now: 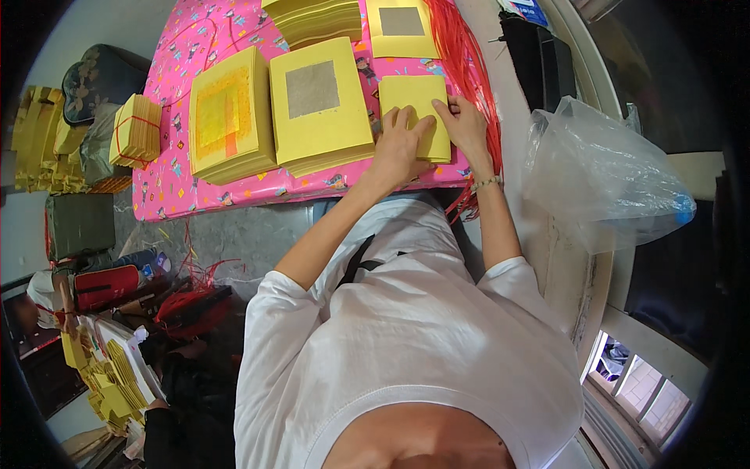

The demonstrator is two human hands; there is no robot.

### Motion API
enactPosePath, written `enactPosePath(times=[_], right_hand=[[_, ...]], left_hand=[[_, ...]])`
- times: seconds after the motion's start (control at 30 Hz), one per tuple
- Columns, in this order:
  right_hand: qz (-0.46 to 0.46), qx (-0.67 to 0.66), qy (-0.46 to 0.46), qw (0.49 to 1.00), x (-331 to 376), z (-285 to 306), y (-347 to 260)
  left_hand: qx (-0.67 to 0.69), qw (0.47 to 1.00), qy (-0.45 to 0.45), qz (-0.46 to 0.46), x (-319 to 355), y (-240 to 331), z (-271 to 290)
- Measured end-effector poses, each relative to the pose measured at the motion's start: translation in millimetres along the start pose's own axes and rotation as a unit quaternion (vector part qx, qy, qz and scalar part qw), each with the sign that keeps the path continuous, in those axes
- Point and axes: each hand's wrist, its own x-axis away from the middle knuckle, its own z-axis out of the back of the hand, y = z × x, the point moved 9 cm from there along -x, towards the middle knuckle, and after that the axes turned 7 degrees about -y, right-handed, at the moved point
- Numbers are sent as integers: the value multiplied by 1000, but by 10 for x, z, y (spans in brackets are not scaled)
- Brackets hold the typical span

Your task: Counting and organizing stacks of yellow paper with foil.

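A folded sheet of yellow paper (414, 90) lies at the near right of the pink table. My left hand (402, 148) rests on its lower left part, fingers spread and pressed down on the surface. From the right side, my right hand (467, 133) touches the same paper, its thumb on the face and its fingers by the right edge. Left of the paper stands a thick stack of yellow paper (320, 129) with a silver square on top. Beside it is another stack (205, 160) bearing an orange and gold patch.
A pink patterned cloth (176, 74) covers the table. Red strings (473, 62) hang along its right side. A clear plastic bag (601, 172) is at the right, below a black bag (539, 59). A tied yellow bundle (137, 129) sits at the left edge. Another person's sleeve (176, 426) shows lower left.
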Motion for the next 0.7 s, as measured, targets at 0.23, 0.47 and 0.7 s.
enactPosePath(times=[0.23, 0.47, 0.7], right_hand=[[2, 37, 5, 999, 2, 17, 3], [60, 103, 81, 990, 124, 190, -420], [224, 28, 34, 974, 271, 288, -1236]], left_hand=[[2, 999, 32, -11, 3, 27, 13], [-55, 996, 63, -36, 98, 115, 111], [56, 992, 103, -46, 471, 129, 765]])
